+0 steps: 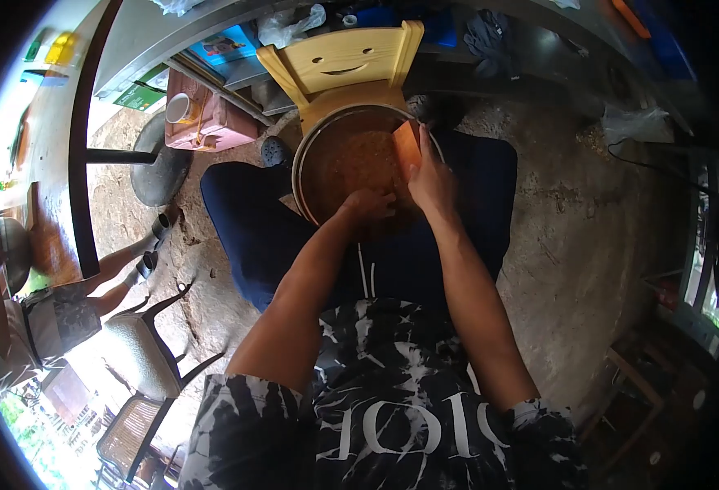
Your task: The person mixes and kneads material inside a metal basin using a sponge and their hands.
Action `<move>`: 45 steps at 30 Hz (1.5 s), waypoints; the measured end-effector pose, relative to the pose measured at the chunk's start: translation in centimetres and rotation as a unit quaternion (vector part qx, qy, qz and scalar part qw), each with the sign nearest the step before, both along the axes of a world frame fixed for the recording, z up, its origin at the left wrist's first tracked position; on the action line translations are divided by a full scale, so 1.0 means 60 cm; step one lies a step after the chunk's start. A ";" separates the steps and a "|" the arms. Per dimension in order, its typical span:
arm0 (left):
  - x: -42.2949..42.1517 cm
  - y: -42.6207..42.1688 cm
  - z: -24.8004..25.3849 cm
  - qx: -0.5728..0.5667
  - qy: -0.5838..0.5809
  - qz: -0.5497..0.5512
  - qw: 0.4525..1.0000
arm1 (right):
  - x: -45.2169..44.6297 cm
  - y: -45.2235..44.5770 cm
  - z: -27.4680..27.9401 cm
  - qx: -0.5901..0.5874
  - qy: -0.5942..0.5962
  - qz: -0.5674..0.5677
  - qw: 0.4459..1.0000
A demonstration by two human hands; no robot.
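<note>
A large round metal pot (296, 167) sits between my knees, with a reddish-brown mixture (359, 155) in it. My left hand (368, 206) reaches in over the near rim, low against the mixture. Its fingers are slightly bent and look apart, though their tips are partly hidden. At the pot's right side, my right hand (432, 181) grips a flat-sided orange piece (408, 147), its thumb and fingers along the edges. This piece is tilted over the right part of the pot. Its exact kind does not show.
A wooden chair with a smiling face (343, 61) stands just beyond the pot. Left of it are a pink box (212, 122) and a white cup (180, 109). Another person (41, 318) sits at far left, near an armchair (143, 351). A plastic bag (633, 125) lies at right.
</note>
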State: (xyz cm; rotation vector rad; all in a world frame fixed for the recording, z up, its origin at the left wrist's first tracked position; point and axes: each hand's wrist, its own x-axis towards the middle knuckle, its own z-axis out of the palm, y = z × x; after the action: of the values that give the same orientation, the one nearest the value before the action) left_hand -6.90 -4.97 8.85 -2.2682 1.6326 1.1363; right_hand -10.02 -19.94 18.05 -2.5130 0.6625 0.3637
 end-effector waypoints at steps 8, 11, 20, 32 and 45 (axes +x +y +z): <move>-0.016 0.009 -0.061 -0.113 -0.048 0.037 0.992 | 0.001 -0.011 -0.023 -0.026 -0.113 0.009 0.993; 0.031 0.028 -0.097 -0.134 0.022 0.271 0.953 | 0.000 -0.009 -0.008 -0.021 -0.108 0.008 0.994; 0.049 0.002 -0.009 -0.151 -0.048 0.337 0.928 | -0.025 -0.023 0.089 -0.009 -0.103 -0.025 0.994; 0.034 -0.078 -0.092 -0.246 -0.131 0.317 0.906 | -0.050 -0.066 0.085 -0.049 -0.237 -0.055 0.969; 0.091 -0.024 -0.076 -0.270 0.004 0.405 0.873 | -0.046 -0.069 0.086 -0.016 -0.222 -0.069 0.972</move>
State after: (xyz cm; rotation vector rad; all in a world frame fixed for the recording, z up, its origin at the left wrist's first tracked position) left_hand -1.46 -6.41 4.31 -3.5071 1.0628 0.8305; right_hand -12.78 -24.06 23.20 -2.4375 0.6557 -0.2576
